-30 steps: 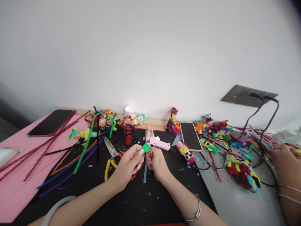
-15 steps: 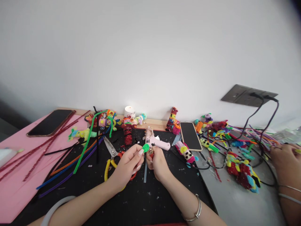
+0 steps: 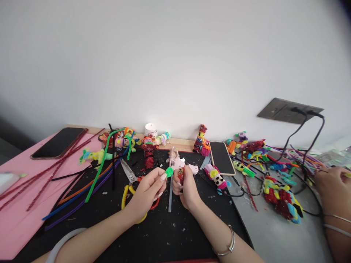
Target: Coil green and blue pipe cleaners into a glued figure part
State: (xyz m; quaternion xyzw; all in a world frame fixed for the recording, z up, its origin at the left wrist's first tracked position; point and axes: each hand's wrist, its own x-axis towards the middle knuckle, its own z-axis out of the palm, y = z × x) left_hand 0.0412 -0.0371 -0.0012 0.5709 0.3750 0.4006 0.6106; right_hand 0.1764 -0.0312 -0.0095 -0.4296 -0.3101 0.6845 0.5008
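Note:
Between thumb and fingertips, my left hand [image 3: 151, 188] pinches a small bright green fuzzy pipe-cleaner piece [image 3: 169, 171]. My right hand [image 3: 187, 188] is wrapped round a red lighter [image 3: 181, 175] held upright, its metal top toward the green piece and a short gap between them. No flame can be made out. Just beyond both hands lies a pale pink glue gun [image 3: 183, 165], partly covered by my right hand. A clear glue stick [image 3: 170, 199] shows below the hands. Scissors [image 3: 131, 175] and yellow-handled pliers [image 3: 125, 197] lie partly under my left hand.
Pipe cleaners [image 3: 90, 188] and a phone [image 3: 59, 143] lie left on pink sheets. Fuzzy dolls [image 3: 148, 151], a paper cup [image 3: 151, 130] and a second phone [image 3: 222, 157] stand or lie behind. At right, cables run from a wall socket [image 3: 287, 111] near another person's hand [image 3: 333, 190].
My right hand has turned, bringing the red lighter upright and into clearer view beside the green piece. My left hand has hardly moved.

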